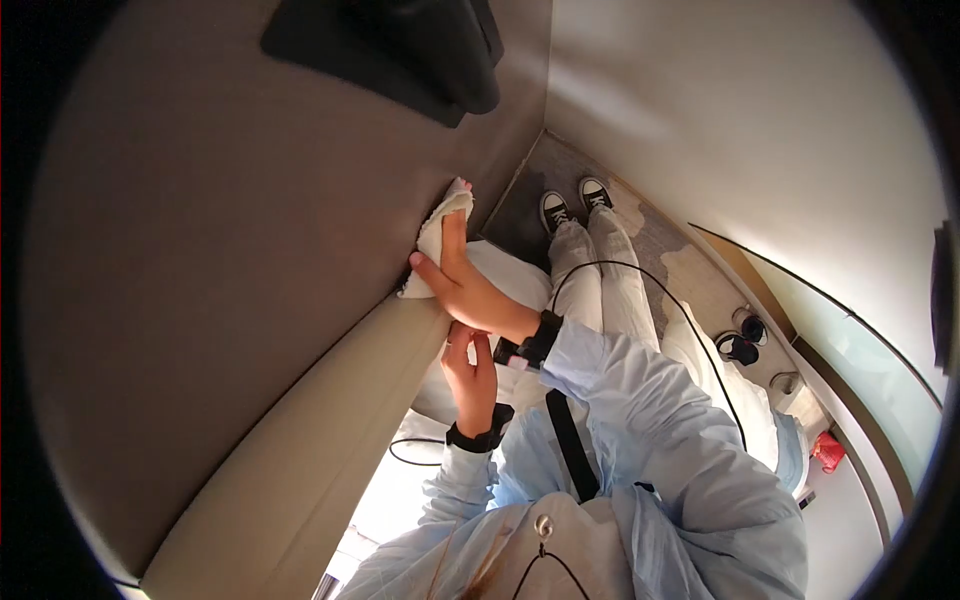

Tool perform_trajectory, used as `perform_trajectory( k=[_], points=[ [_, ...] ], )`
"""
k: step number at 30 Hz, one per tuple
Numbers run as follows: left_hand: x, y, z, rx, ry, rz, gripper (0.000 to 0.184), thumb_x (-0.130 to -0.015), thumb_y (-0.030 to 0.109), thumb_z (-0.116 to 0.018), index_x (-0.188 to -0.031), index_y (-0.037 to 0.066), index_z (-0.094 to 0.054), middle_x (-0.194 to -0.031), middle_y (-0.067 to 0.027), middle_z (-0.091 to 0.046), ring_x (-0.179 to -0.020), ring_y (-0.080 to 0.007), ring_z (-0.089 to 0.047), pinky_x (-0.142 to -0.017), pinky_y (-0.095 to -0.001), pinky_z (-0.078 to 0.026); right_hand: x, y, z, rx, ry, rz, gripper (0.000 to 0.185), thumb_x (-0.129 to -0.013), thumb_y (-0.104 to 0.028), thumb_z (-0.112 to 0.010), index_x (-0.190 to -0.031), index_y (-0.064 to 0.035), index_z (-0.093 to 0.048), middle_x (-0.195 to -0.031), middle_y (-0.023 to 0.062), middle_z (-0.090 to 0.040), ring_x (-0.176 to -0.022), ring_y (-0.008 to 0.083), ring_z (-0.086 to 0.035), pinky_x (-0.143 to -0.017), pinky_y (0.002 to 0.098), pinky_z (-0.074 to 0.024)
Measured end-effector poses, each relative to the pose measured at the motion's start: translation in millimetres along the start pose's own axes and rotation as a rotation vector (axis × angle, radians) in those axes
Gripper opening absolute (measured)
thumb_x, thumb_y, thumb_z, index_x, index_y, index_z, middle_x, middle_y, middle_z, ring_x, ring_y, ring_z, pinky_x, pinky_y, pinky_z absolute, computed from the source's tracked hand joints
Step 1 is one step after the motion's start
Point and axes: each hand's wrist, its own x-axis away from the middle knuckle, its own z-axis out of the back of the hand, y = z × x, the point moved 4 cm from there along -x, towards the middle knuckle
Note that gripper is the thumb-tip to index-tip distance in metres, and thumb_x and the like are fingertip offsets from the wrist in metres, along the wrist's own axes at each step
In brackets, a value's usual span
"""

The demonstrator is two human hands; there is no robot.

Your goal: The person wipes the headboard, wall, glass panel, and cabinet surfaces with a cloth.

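Observation:
My right hand [463,285] holds a white cloth [432,243] against the brown panel [230,250]. Its thumb and fingers press on the cloth, and part of the cloth sticks out past the fingertips. Just below, my left hand [472,385] has its fingers curled together beside the end of the long beige padded edge [310,420]. Its fingertips are partly hidden under the right hand, so what they hold, if anything, does not show. Black bands circle both wrists.
A black fixture [400,55] juts from the panel above. My feet in dark sneakers [556,210] stand on patterned carpet by a pale wall [760,120]. White bedding lies behind the arms. Dark shoes [738,348] and a red item [828,452] are to the right. A thin black cable loops past my legs.

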Motion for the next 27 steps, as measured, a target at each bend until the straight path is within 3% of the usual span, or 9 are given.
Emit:
perform_trajectory(
  k=[3, 4, 6, 12, 14, 19, 24, 26, 27],
  points=[
    [5.6, 13.3, 2.8, 0.063, -0.027, -0.023, 0.015, -0.085, -0.007, -0.049, -0.093, 0.0, -0.06, -0.088, -0.0089, -0.063, -0.076, -0.018, -0.059, -0.071, -0.0294, -0.046, 16.8, 15.4, 18.5, 0.074, -0.016, -0.085, 0.073, -0.098, -0.02, -0.045, -0.145, 0.0054, 0.005, -0.153, 0.0268, 0.007, -0.144, 0.0308, 0.003, -0.114, 0.0338, -0.007],
    [-3.1, 33.8, 7.2, 0.074, -0.041, -0.062, 0.018, -0.084, -0.008, -0.05, -0.096, 0.002, -0.06, -0.09, -0.0099, -0.064, -0.076, -0.0202, -0.059, -0.069, -0.0315, -0.046, 24.3, 12.4, 43.3, -0.259, -0.075, -0.303, 0.064, -0.098, -0.021, -0.045, -0.147, 0.0028, -0.011, -0.151, 0.0257, -0.019, -0.142, 0.0275, -0.019, -0.112, 0.0309, -0.0193],
    [-7.2, 60.0, 16.3, 0.108, -0.052, -0.082, 0.019, -0.086, -0.005, -0.05, -0.102, 0.003, -0.058, -0.098, -0.0099, -0.061, -0.082, -0.0197, -0.059, -0.073, -0.0312, -0.046, 31.8, -22.9, 64.3, 0.004, -0.112, -0.424, 0.058, -0.098, -0.02, -0.046, -0.146, 0.0, -0.02, -0.146, 0.024, -0.033, -0.136, 0.0263, -0.034, -0.107, 0.0285, -0.0275],
    [-29.2, 191.2, 38.8, 0.256, -0.052, -0.32, 0.035, -0.091, 0.009, -0.054, -0.125, 0.004, -0.047, -0.131, -0.0117, -0.047, -0.112, -0.0217, -0.052, -0.092, -0.0339, -0.043, 63.3, -209.7, 89.8, 0.479, -0.014, -0.03, 0.056, -0.092, -0.012, -0.049, -0.144, -0.0029, -0.03, -0.146, 0.0224, -0.032, -0.137, 0.0323, -0.032, -0.109, 0.0348, -0.0276],
    [-35.6, 242.5, 33.1, 0.76, -0.207, -0.245, 0.044, -0.089, 0.011, -0.058, -0.129, 0.0, -0.043, -0.136, -0.0157, -0.041, -0.124, -0.0246, -0.042, -0.098, -0.036, -0.038, 73.3, -259.0, 89.3, 0.701, -0.022, 0.232, 0.063, -0.084, -0.007, -0.052, -0.144, -0.0046, -0.032, -0.15, 0.0219, -0.023, -0.139, 0.0376, -0.025, -0.111, 0.0405, -0.0252],
    [-39.7, 311.5, 19.6, 0.773, -0.46, -0.375, 0.047, -0.095, 0.024, -0.055, -0.132, -0.004, -0.046, -0.11, -0.0089, -0.06, -0.093, -0.0138, -0.057, -0.081, -0.0281, -0.046, 104.1, -341.8, 93.0, 0.986, 0.113, 0.385, 0.065, -0.082, -0.015, -0.057, -0.143, -0.0103, -0.036, -0.153, 0.0223, -0.014, -0.138, 0.0528, -0.002, -0.111, 0.0553, -0.0162],
    [-12.8, 418.7, 34.0, 0.754, -0.66, -0.605, 0.043, -0.099, 0.031, -0.046, -0.125, -0.002, -0.055, -0.106, -0.0084, -0.065, -0.093, -0.0143, -0.059, -0.084, -0.0273, -0.046, 157.8, -374.8, 139.8, 1.374, 0.311, 0.542, 0.06, -0.083, -0.022, -0.063, -0.139, -0.0149, -0.044, -0.154, 0.024, -0.009, -0.138, 0.0539, -0.002, -0.11, 0.0591, -0.0139],
    [14.8, 471.1, 35.6, 0.584, -0.998, -0.78, 0.037, -0.097, 0.025, -0.048, -0.125, 0.002, -0.056, -0.112, -0.0103, -0.065, -0.096, -0.021, -0.062, -0.085, -0.0287, -0.047, 182.6, -382.2, 155.4, 1.579, 0.707, 0.753, 0.059, -0.087, -0.034, -0.061, -0.14, -0.0173, -0.042, -0.149, 0.0298, -0.015, -0.138, 0.0508, -0.012, -0.107, 0.0646, -0.0151],
    [31.3, 498.6, 36.8, 0.578, -0.977, -1.05, 0.038, -0.098, 0.028, -0.046, -0.12, 0.0, -0.058, -0.112, -0.0133, -0.064, -0.095, -0.0219, -0.063, -0.082, -0.032, -0.049, 196.1, -368.0, 172.1, 1.593, 0.725, 0.763, 0.059, -0.087, -0.034, -0.061, -0.14, -0.0173, -0.042, -0.149, 0.0298, -0.015, -0.138, 0.0508, -0.012, -0.107, 0.0646, -0.0151]
  ],
)
